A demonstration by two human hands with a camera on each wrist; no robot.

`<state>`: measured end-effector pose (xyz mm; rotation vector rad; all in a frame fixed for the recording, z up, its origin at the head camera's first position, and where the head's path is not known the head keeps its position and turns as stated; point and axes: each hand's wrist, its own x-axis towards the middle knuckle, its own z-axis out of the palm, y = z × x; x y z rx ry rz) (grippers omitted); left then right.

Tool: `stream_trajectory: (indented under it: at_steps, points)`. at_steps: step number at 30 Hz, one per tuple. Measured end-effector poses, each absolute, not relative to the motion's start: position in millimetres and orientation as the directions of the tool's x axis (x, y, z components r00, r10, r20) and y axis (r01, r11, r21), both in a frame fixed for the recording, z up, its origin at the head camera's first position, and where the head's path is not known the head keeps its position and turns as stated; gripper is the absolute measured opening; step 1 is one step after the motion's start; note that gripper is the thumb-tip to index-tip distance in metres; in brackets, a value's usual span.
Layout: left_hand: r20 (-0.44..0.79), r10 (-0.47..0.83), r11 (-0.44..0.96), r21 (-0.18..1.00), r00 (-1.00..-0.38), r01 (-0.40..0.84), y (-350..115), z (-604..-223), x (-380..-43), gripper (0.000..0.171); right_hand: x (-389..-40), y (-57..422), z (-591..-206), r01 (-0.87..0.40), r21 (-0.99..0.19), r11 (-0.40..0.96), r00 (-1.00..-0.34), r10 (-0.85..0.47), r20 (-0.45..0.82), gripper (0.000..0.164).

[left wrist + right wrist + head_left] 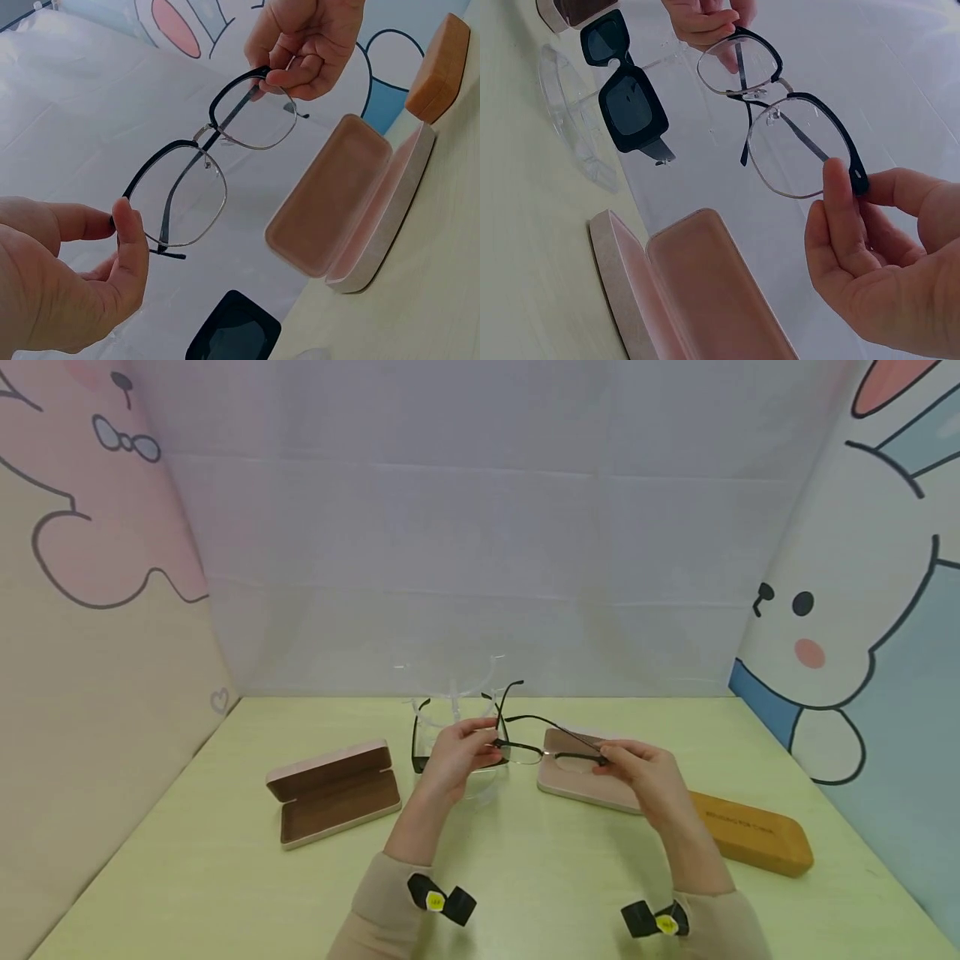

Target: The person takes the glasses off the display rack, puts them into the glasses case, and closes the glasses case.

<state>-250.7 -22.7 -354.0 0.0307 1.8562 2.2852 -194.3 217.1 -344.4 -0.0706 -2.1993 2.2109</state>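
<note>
Between both hands hang eyeglasses [527, 746] with black brow bars, thin metal lower rims and clear lenses. My left hand [457, 756] pinches one end of the frame near the hinge. At the opposite end, my right hand [649, 777] holds the frame between thumb and fingers. The temples are unfolded and point away from me in the head view. In the right wrist view, the raised eyeglasses [838, 126] are apart from the black sunglasses [634, 109]. Below and behind them, an open pinkish case [712, 277] shows its bare lining.
The sunglasses sit on a clear stand [453, 689] at the table's back middle. An open brown-lined case [341, 810] lies at left. A closed mustard-coloured case [757, 835] lies at right, beside the pinkish one. White cloth [487, 543] hangs behind the table.
</note>
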Motion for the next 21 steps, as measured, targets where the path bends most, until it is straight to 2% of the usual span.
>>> stream_trajectory:
  at_steps: [7, 13, 16, 21]
  points:
    - [-0.095, 0.177, -0.19, 0.973, -0.98, -0.129, -26, -351, -249, 0.032, -194, 224, -345, 0.003, -0.999, 0.053, -0.994, -0.105, -0.009, 0.012]
    - [-0.08, 0.174, -0.183, 0.977, -0.981, -0.112, -26, -352, -249, 0.029, -194, 228, -344, 0.006, -0.998, 0.06, -0.988, -0.157, -0.015, 0.015]
    - [-0.084, 0.164, -0.174, 0.978, -0.983, -0.113, -25, -353, -249, 0.028, -195, 229, -343, 0.011, -0.998, 0.063, -0.989, -0.146, -0.02, 0.023]
    - [-0.096, 0.154, -0.141, 0.983, -0.983, -0.118, -25, -353, -249, 0.028, -197, 231, -344, 0.004, -0.99, 0.143, -0.993, -0.113, -0.021, 0.043]
